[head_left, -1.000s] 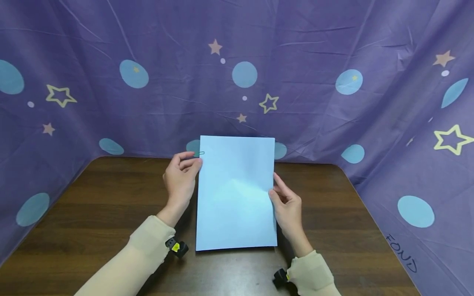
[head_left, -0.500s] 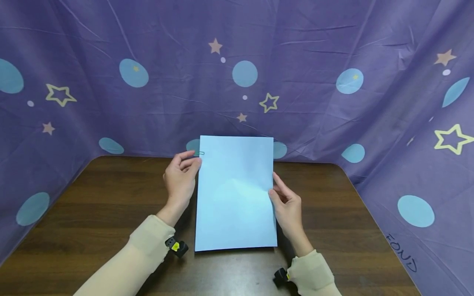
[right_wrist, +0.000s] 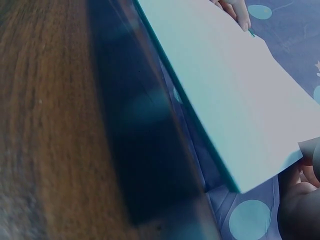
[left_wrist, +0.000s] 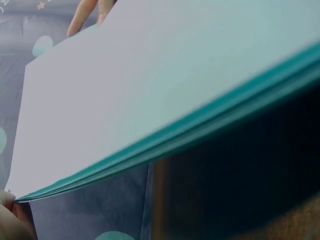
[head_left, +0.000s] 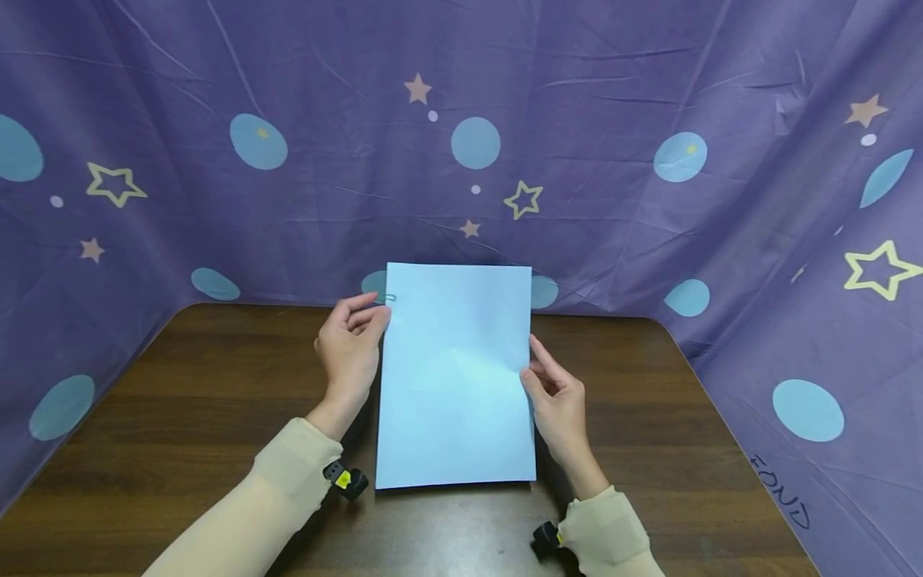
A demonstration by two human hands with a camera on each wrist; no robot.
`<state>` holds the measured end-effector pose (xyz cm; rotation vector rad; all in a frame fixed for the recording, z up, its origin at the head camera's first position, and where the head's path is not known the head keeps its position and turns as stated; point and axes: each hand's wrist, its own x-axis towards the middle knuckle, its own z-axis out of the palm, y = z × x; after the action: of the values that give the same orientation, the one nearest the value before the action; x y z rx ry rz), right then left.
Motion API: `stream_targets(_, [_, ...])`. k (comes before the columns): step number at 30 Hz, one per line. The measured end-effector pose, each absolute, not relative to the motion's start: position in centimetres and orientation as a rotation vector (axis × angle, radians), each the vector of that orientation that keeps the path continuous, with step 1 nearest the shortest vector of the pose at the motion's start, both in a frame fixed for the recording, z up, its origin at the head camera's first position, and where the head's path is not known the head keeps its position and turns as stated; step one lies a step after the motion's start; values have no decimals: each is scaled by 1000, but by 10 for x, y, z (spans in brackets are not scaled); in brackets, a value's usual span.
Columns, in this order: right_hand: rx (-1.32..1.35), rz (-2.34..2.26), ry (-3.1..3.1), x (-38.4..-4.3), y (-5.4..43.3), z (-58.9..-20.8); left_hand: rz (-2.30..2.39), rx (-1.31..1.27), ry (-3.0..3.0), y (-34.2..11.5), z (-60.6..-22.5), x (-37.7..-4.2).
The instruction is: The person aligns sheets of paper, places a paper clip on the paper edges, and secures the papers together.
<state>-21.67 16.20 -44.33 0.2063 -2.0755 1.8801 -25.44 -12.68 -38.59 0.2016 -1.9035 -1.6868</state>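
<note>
A stack of pale blue paper sheets (head_left: pixel 456 385) stands raised over the table, its broad face toward me. In the left wrist view several layers show along the paper's lower edge. A small green paper clip (head_left: pixel 390 298) sits on the left edge near the top. My left hand (head_left: pixel 348 344) pinches that edge just below the clip, thumb on the front. Lower down, my right hand (head_left: pixel 561 405) grips the right edge, with its thumb on the front face and fingers behind. The fingers behind the paper are partly hidden.
The brown wooden table (head_left: pixel 216 385) extends on both sides of the paper. A purple curtain (head_left: pixel 577 96) with stars and blue dots hangs behind and around it. A small black camera (head_left: pixel 351 484) is worn on the left wrist, another (head_left: pixel 546 537) on the right.
Both hands keep their hold on the paper. Paper, hands and backdrop all appear only a few pixels farther left and up in the head view.
</note>
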Motion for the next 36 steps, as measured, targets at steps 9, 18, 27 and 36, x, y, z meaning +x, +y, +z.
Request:
stream_targets(9, [222, 1888, -2066, -216, 161, -443, -1701, 221, -1896, -126, -385, -254])
stream_targets(18, [219, 1888, -2056, -216, 162, -443, -1778, 239, -1911, -128, -380, -259])
stream_targets(27, [268, 1857, -2057, -215, 161, -444, -1795, 252, -1906, -131, -378, -261])
stream_targets(36, [277, 1852, -2038, -216, 162, -443, -1914, 189, -1874, -139, -375, -264])
